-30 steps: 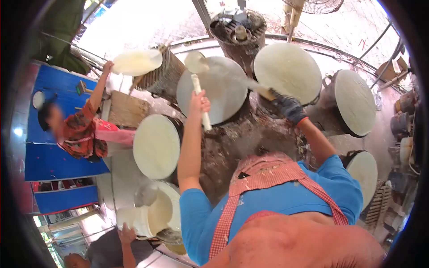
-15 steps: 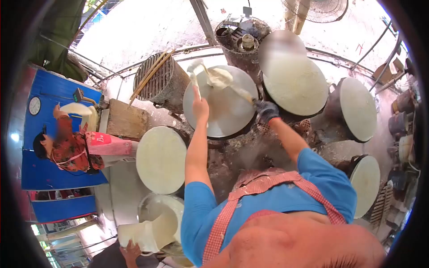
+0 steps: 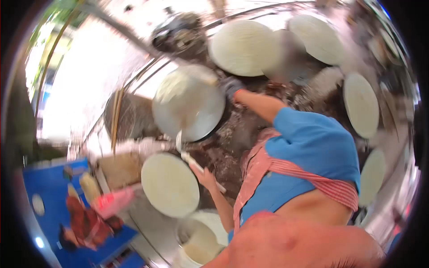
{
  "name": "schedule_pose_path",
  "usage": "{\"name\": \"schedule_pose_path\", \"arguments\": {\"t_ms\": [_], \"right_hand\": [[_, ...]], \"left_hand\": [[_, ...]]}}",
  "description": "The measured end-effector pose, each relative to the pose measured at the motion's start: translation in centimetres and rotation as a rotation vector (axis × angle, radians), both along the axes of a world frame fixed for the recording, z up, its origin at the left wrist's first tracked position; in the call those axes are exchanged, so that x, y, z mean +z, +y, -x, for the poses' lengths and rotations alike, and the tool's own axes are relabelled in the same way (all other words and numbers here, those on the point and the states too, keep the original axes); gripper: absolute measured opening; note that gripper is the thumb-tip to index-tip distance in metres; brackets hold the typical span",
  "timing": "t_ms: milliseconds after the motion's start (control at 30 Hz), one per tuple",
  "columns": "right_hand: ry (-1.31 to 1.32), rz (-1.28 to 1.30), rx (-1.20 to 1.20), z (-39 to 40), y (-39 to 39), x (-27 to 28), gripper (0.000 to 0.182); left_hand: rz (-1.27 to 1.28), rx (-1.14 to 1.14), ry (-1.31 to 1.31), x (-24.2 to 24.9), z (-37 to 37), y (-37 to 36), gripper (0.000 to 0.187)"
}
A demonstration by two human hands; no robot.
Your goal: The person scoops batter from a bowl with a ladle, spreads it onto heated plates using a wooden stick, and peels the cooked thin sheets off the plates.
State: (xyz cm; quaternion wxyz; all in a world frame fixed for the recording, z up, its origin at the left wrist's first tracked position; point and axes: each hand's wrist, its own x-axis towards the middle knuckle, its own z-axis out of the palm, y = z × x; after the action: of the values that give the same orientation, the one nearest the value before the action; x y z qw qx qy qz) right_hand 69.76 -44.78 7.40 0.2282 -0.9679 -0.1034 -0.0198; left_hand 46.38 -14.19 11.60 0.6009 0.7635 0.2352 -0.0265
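My left hand (image 3: 206, 177) is closed round the pale handle of a ladle (image 3: 185, 155), whose blurred head lies by the near rim of a round griddle (image 3: 210, 114). Pale batter (image 3: 175, 87) covers the far left part of that griddle. My right hand (image 3: 232, 88), in a dark glove, is closed at the griddle's right rim, round the end of a spreader (image 3: 208, 79) that reaches over the surface. Motion blurs the spreader's far end.
Pale-covered round griddles stand at the near left (image 3: 170, 185), far side (image 3: 243, 48) and right (image 3: 361, 106). A pot (image 3: 210, 223) is below left. Sticks (image 3: 117, 120) lean on a slatted drum (image 3: 134, 114). Another person (image 3: 89, 223) is at the lower left.
My view has turned. The ladle has moved from above the griddle toward its near side, and the batter has spread wider. My right hand remains at the rim. The white container at the pot has shifted.
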Motion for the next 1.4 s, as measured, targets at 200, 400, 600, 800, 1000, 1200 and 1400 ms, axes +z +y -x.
{"name": "schedule_pose_path", "arguments": {"t_ms": [200,400,600,800,1000,1200,1400], "right_hand": [[0.42,-0.509,-0.153,4.8,3.3,9.4,0.049],[0.401,-1.073,-0.319,0.4,3.6,-4.3,0.022],[0.658,-0.998,-0.104,-3.9,-2.4,-1.4,0.021],[0.96,-0.86,-0.212,-1.8,2.8,4.1,0.024],[1.024,-0.976,-0.16,-8.7,-3.6,3.9,0.024],[0.779,-0.634,0.414,-8.0,-3.1,-3.1,0.032],[0.796,-0.58,0.299,-15.1,-3.0,-0.4,0.03]], "left_hand": [[0.035,0.018,0.12,-0.8,1.8,1.5,0.065],[-0.278,-0.028,-0.117,-3.0,2.0,2.3,0.067],[-0.266,0.055,0.057,-1.1,1.8,0.3,0.067],[-0.159,0.172,0.096,1.8,1.0,-2.7,0.069],[0.122,0.363,0.177,4.9,3.7,-6.3,0.071],[0.388,0.423,0.232,4.2,6.0,-8.1,0.069],[0.322,0.498,0.237,2.9,9.3,-9.1,0.07]]}}
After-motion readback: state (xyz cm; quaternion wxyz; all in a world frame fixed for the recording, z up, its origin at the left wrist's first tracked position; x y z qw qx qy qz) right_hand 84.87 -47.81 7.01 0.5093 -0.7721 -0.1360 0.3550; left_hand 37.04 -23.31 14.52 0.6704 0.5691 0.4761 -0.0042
